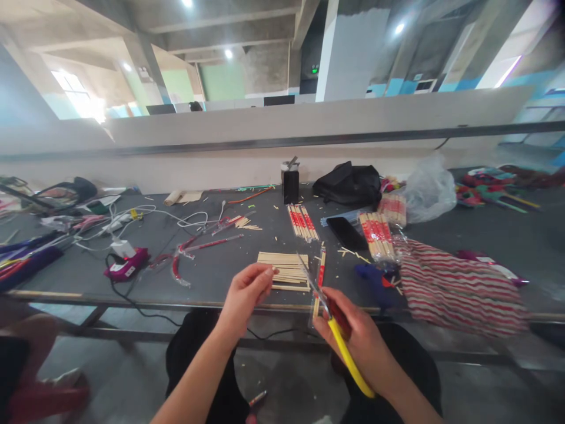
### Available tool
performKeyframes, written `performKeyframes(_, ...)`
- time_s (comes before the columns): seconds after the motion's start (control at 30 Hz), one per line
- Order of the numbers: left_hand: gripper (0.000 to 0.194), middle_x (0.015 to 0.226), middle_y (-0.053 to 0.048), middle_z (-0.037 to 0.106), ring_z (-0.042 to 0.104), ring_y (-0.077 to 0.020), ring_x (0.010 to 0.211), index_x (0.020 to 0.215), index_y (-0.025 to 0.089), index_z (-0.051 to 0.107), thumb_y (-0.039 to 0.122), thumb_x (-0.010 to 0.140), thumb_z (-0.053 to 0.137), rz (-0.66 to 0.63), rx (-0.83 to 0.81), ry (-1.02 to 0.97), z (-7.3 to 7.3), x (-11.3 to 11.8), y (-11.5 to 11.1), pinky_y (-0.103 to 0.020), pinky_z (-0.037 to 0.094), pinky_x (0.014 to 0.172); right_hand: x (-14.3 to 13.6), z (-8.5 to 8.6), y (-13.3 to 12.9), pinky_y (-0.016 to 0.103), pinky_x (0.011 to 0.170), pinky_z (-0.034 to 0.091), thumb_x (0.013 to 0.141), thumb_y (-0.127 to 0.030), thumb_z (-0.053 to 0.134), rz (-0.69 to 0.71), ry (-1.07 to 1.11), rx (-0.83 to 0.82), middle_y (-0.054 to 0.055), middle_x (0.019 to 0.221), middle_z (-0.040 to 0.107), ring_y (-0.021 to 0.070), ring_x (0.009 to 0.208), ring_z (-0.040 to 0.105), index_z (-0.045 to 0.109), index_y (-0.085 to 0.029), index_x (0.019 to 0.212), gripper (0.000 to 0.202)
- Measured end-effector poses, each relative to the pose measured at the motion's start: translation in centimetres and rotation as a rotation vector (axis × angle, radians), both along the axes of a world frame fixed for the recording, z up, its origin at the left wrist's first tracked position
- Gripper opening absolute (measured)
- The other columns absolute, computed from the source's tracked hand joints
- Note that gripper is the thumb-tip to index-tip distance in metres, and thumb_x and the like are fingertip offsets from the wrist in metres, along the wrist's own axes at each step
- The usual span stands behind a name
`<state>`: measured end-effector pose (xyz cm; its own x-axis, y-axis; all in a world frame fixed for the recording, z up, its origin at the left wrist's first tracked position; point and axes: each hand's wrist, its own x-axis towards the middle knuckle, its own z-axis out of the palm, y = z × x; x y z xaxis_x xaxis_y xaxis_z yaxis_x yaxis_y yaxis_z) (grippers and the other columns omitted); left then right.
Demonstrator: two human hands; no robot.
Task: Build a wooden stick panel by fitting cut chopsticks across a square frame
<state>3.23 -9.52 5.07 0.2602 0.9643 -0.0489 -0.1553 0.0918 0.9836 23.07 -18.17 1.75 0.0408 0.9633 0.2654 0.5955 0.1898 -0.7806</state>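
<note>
Thin wooden sticks lie side by side on the dark table, just beyond my hands. My left hand is pinched at their lower left, its thumb and forefinger together on something too small to make out. In my right hand are yellow-handled scissors, their blades slightly apart and pointing up and away over the right end of the sticks. Beneath the blades lies a clear wrapper with a red-labelled stick packet. Further back are wrapped stick bundles with red labels.
A black phone, more bundles and a striped cloth lie right. Left are a purple power strip, white cables and torn wrappers. A black bag and plastic bag stand behind. Someone's leg shows far left.
</note>
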Motion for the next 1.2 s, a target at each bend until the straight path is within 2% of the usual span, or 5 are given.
performKeyframes(0.13,0.027,0.056,0.003,0.045,0.032,-0.0045,0.050,0.080,0.014,0.067,0.040,0.077,0.067,-0.088,0.032,-0.008,0.6,0.7,-3.3,-0.017,0.022,0.044,-0.3,1.6,-1.6,0.028,0.076,0.052,0.078,-0.026,0.063,0.073,-0.142,0.075,0.005,0.102,0.064,0.0178,0.087,0.062,0.053,-0.023,0.119,0.042)
performKeyframes(0.3,0.021,0.061,0.001,0.053,0.041,-0.0071,0.056,0.077,0.014,0.070,0.035,0.078,0.067,-0.130,0.138,-0.024,1.3,0.7,-5.1,-0.018,0.034,0.052,-0.1,2.5,-2.4,0.031,0.078,0.051,0.071,-0.020,0.071,0.113,-0.260,0.126,0.005,0.103,0.062,0.0201,0.090,0.061,0.051,-0.025,0.119,0.051)
performKeyframes(0.5,0.012,0.074,-0.002,0.065,0.053,-0.0109,0.065,0.078,0.016,0.070,0.028,0.077,0.068,-0.123,0.206,-0.065,0.6,0.9,-5.9,-0.019,0.042,0.060,-0.1,3.5,-3.1,0.034,0.078,0.050,0.067,-0.020,0.077,0.142,-0.345,0.171,0.004,0.097,0.059,0.0218,0.088,0.059,0.050,-0.026,0.117,0.058)
performKeyframes(0.8,0.012,0.074,-0.003,0.067,0.058,-0.0134,0.069,0.080,0.017,0.071,0.027,0.080,0.065,-0.098,0.369,-0.004,0.4,1.0,-6.4,-0.021,0.044,0.064,-0.2,4.1,-3.5,0.033,0.077,0.049,0.066,-0.019,0.078,0.182,-0.386,0.121,0.003,0.094,0.056,0.0214,0.087,0.056,0.048,-0.025,0.117,0.060)
performKeyframes(1.2,0.015,0.074,-0.004,0.067,0.058,-0.0130,0.067,0.085,0.017,0.073,0.025,0.084,0.060,-0.110,0.598,0.081,0.5,1.5,-6.4,-0.022,0.045,0.065,0.0,4.0,-3.7,0.036,0.081,0.050,0.085,-0.026,0.060,0.236,-0.373,0.163,0.007,0.097,0.056,0.0219,0.090,0.055,0.043,-0.022,0.125,0.044)
